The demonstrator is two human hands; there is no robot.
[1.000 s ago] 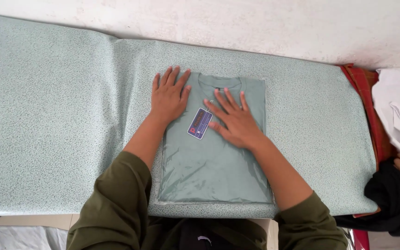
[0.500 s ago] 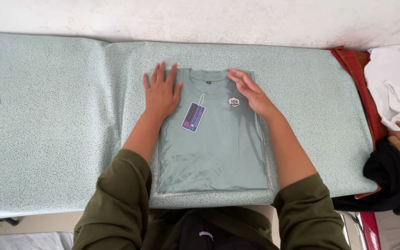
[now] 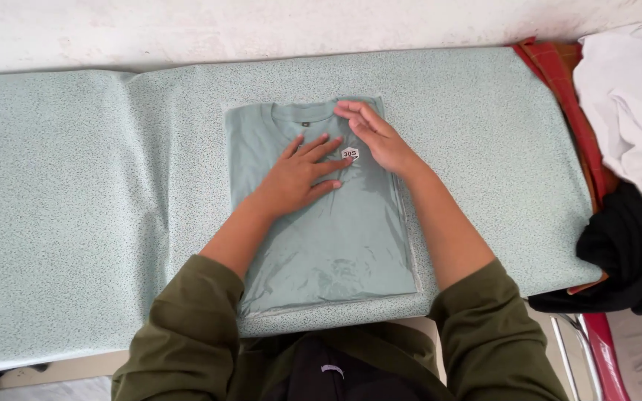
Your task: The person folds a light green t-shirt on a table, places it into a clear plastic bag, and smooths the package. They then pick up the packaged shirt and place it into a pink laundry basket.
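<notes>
While the left hand [image 3: 299,174] has slid flat to mid-shirt, the open right hand [image 3: 377,134] now presses the bagged green shirt [image 3: 336,238] near the counter's [image 3: 76,186] far edge.

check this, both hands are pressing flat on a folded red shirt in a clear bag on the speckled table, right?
Not quite: the head view shows the folded shirt is grey-green, not red. The left hand and right hand do lie flat on it, bagged in clear plastic, on the speckled table.

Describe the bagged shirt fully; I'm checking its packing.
The folded shirt is sage green, crew-necked, sealed in a clear glossy plastic bag, lying flat and front-up on the speckled table cover. A small white sticker sits near its chest. The left hand lies flat on it; the right hand presses its upper right.
</notes>
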